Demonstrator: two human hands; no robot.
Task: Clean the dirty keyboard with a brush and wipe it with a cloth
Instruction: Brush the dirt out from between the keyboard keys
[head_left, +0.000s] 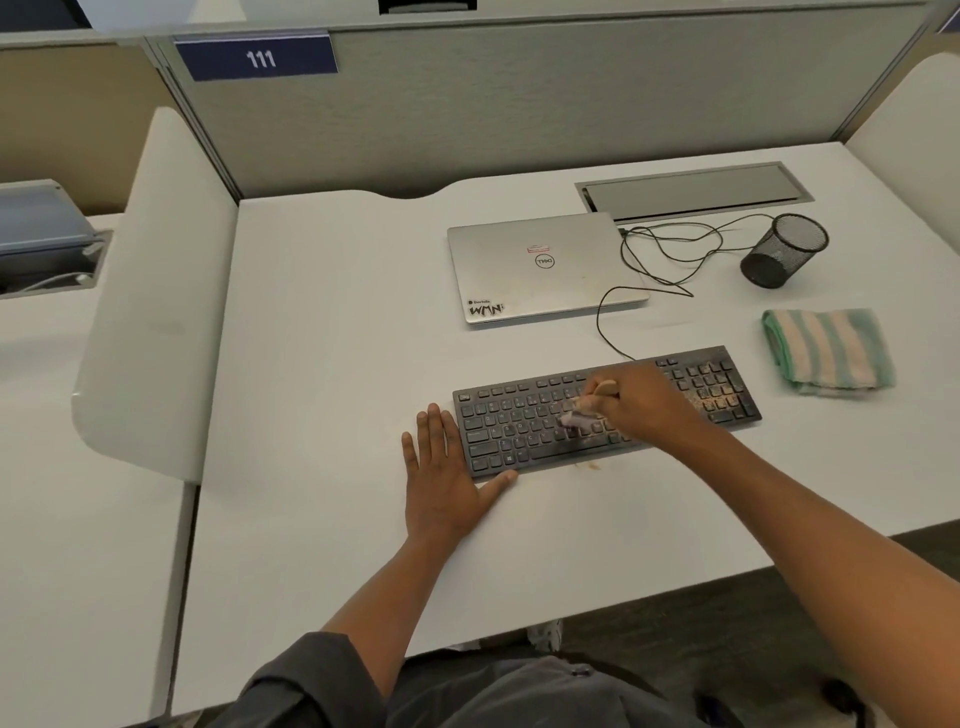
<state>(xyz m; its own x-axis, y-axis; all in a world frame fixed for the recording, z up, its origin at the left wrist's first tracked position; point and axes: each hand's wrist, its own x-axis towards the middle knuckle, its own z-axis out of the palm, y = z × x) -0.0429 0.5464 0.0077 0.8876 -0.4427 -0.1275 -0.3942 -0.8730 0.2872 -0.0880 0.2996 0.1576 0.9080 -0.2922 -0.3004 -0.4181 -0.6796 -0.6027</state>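
One keyboard (605, 410), one cloth (828, 351); right hand (636, 402) grips the brush (589, 405) mid-keys; left hand (447, 478) lies flat, fingers straight, touching the keyboard's left end.

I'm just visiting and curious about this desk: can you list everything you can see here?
keyboard: one, black, crumbs on its right end, front of the desk
brush: one, pale handle, on the keys
cloth: one, green and white striped, folded, right of the keyboard
laptop: one, silver, closed, behind the keyboard
cable: one, black, looped beside the laptop
pen cup: one, black mesh, tipped on its side, far right
desk: one, white
sign: one, blue, reads 111, on the partition
left hand: flat, at the keyboard's left end
right hand: grips the brush
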